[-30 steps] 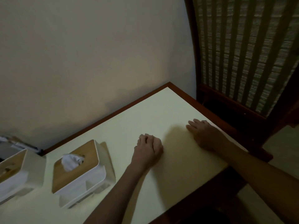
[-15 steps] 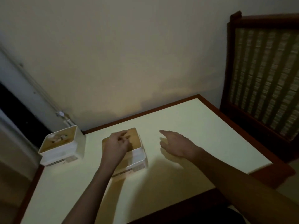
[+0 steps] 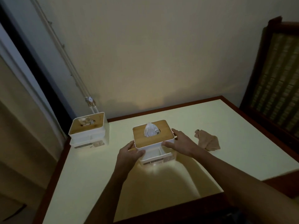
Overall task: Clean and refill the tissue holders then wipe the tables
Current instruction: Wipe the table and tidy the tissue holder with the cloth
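Dim warm light, glow on wall [image 3: 155, 97]; arm shadows on table [image 3: 186, 180], soft blur

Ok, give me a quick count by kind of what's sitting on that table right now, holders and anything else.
Tissue holders: 2, the near holder held by the left hand and right hand, and the far holder at the table's left corner
Cloths: 1, the crumpled cloth
Total: 3

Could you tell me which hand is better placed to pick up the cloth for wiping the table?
Probably the right hand. It grips the right side of the tissue holder, and the cloth lies just beyond it on the table. The left hand holds the holder's opposite side.
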Tool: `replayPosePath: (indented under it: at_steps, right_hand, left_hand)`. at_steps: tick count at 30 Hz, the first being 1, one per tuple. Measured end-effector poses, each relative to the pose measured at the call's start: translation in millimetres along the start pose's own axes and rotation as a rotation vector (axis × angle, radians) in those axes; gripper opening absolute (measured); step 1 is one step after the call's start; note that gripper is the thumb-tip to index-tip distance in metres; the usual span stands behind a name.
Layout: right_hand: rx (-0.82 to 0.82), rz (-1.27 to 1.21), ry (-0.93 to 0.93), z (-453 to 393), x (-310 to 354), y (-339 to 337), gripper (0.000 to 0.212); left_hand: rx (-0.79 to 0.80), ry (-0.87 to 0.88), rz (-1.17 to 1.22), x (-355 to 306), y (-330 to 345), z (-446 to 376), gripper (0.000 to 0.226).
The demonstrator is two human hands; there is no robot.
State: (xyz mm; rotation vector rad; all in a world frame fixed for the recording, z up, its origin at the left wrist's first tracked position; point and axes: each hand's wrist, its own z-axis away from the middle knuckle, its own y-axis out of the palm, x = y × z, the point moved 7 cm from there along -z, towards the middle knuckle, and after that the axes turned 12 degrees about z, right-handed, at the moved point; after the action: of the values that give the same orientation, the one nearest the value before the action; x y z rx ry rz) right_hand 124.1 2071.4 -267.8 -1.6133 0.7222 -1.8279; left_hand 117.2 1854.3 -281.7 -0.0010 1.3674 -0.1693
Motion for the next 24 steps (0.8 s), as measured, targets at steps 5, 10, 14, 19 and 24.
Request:
replayPosePath:
  at_steps: [5,10,14,19,24]
  right_hand:
    - [-0.01,-0.046,-0.039,-7,-6,4,0.053]
    - [-0.001,-0.117,-0.035,-13,-12,-5,0.05]
    - [-0.09,-0.166,-0.034,-32,-29,-50,0.038]
    - [-0.225,-0.218,-0.022,-62,-66,-146,0.033]
    - [-0.309,-0.211,0.046,-95,-132,-213,0.028]
  left_hand:
    - [-0.1,0.075,0.0,0,-7,-2,0.051]
    - [-0.093,0.114,-0.02,-10,2,-13,0.041]
    - [-0.059,0.172,0.007,-44,38,-33,0.042]
    - [-0.023,0.238,0.057,-84,128,-90,0.035]
    - [0.067,0.237,0.097,-93,225,-149,0.033]
